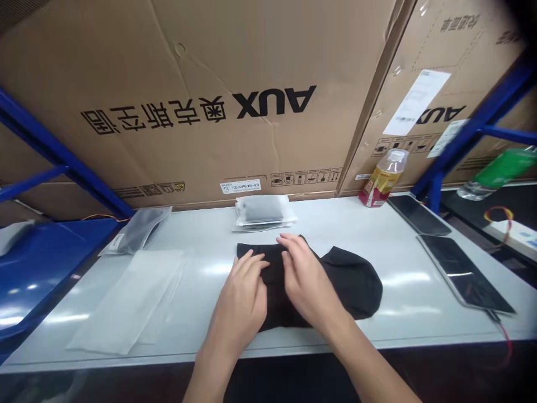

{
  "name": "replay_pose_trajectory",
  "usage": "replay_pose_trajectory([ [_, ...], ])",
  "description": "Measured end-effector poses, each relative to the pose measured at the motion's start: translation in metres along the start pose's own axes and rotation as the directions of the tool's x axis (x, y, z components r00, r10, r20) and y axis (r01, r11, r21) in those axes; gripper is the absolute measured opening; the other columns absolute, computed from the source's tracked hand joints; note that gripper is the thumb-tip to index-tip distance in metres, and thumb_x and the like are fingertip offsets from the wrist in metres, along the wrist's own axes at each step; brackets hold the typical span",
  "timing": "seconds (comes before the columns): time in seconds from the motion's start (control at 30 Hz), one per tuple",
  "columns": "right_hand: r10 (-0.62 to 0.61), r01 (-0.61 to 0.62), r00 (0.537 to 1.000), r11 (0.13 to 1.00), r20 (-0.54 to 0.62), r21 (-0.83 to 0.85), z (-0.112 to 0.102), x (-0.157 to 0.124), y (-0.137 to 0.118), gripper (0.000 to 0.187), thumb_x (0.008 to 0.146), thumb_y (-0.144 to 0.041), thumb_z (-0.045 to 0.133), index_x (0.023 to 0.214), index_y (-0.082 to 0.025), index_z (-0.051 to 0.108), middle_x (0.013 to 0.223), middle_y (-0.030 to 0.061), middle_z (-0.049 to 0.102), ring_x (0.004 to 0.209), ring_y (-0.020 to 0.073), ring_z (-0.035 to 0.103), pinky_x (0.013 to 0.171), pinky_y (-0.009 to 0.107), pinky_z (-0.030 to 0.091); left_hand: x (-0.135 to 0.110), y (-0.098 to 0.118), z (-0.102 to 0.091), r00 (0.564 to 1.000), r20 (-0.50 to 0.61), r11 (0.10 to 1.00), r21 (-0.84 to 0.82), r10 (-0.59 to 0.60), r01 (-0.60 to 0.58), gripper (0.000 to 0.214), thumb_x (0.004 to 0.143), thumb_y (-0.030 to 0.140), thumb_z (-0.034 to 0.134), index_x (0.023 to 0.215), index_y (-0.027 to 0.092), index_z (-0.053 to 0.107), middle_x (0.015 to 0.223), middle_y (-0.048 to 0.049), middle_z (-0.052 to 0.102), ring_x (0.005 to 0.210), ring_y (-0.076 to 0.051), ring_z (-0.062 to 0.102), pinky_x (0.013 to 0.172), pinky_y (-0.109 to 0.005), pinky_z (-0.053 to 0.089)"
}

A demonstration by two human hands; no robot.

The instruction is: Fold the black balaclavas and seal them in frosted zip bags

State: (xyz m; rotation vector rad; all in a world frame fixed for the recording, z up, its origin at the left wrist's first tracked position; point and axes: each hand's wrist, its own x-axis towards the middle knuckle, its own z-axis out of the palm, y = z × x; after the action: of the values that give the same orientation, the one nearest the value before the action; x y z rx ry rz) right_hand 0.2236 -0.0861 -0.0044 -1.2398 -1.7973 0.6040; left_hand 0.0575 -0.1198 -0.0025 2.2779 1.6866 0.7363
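Note:
A black fabric sock [352,282] lies flat on the white table [411,319], its rounded end pointing right. My left hand [241,296] rests on the sock's left part with the fingers spread over the fabric. My right hand [304,280] lies flat beside it, its fingertips near the upper edge of the cloth. Neither hand appears to grip the fabric. The middle of the sock is hidden under my hands.
A frosted plastic bag [126,299] lies left, a grey bag [140,229] behind it. A clear bag with a grey folded item [262,211] sits behind the sock. Two dark tablets [464,274] lie right, near a bottle [386,176]. Cardboard boxes stand behind.

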Motion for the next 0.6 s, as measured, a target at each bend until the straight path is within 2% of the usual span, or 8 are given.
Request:
replay_pose_trajectory([
  [0.1,-0.016,0.027,0.994,0.995,0.112,-0.096,0.018,-0.006,-0.002,0.050,0.108,-0.019,0.033,0.153,-0.011,0.051,0.162,0.0170,0.049,0.155,0.0294,0.039,0.125,0.053,0.041,0.003,0.000,0.002,0.995,-0.092,0.999,-0.023,-0.039,0.037,0.046,0.103,0.014,0.037,0.142,0.019,0.060,0.161,-0.0094,0.052,0.158,-0.028,0.036,0.130,-0.059,0.031],
  [0.2,-0.041,0.095,0.965,0.976,0.261,-0.198,0.030,-0.017,0.004,0.056,0.107,-0.018,0.035,0.161,-0.007,0.041,0.166,0.0175,0.042,0.159,0.0301,0.032,0.128,0.054,0.035,0.005,-0.005,0.012,0.998,-0.036,0.999,0.019,-0.044,0.044,0.053,0.110,0.028,0.036,0.161,0.016,0.039,0.171,-0.0135,0.036,0.163,-0.031,0.021,0.130,-0.063,0.026],
  [0.3,-0.069,0.175,0.941,0.938,0.332,-0.299,0.037,-0.029,0.011,0.059,0.104,-0.015,0.035,0.163,-0.005,0.037,0.168,0.0168,0.038,0.159,0.0310,0.029,0.129,0.056,0.032,-0.002,-0.019,0.029,0.998,0.031,0.997,0.065,-0.048,0.045,0.055,0.111,0.030,0.035,0.164,0.016,0.035,0.171,-0.0146,0.034,0.162,-0.032,0.020,0.128,-0.064,0.030],
  [0.4,-0.058,0.186,0.934,0.922,0.352,-0.340,0.039,-0.034,0.016,0.061,0.103,-0.015,0.038,0.163,-0.004,0.036,0.170,0.0151,0.032,0.160,0.0314,0.027,0.130,0.057,0.030,-0.013,-0.032,0.042,1.000,0.024,0.996,0.090,-0.020,0.018,0.055,0.111,0.027,0.033,0.165,0.016,0.034,0.171,-0.0153,0.035,0.161,-0.031,0.025,0.127,-0.063,0.033],
  [0.5,-0.041,0.151,0.920,0.954,0.389,-0.259,0.030,-0.030,0.017,0.059,0.106,-0.019,0.038,0.164,-0.008,0.036,0.170,0.0139,0.031,0.160,0.0300,0.026,0.130,0.058,0.028,-0.018,-0.035,0.046,1.000,0.012,0.995,0.099,-0.012,0.011,0.055,0.112,0.027,0.033,0.166,0.016,0.031,0.171,-0.0160,0.035,0.161,-0.031,0.026,0.126,-0.062,0.034],
  [0.6,-0.041,0.044,0.880,0.999,0.473,0.004,0.004,-0.025,0.020,0.054,0.112,-0.032,0.036,0.166,-0.022,0.035,0.171,0.0076,0.031,0.159,0.0259,0.027,0.130,0.056,0.029,-0.017,-0.031,0.036,0.999,0.046,0.997,0.083,-0.013,0.009,0.056,0.113,0.030,0.034,0.167,0.019,0.028,0.172,-0.0142,0.031,0.161,-0.030,0.023,0.127,-0.062,0.032],
])
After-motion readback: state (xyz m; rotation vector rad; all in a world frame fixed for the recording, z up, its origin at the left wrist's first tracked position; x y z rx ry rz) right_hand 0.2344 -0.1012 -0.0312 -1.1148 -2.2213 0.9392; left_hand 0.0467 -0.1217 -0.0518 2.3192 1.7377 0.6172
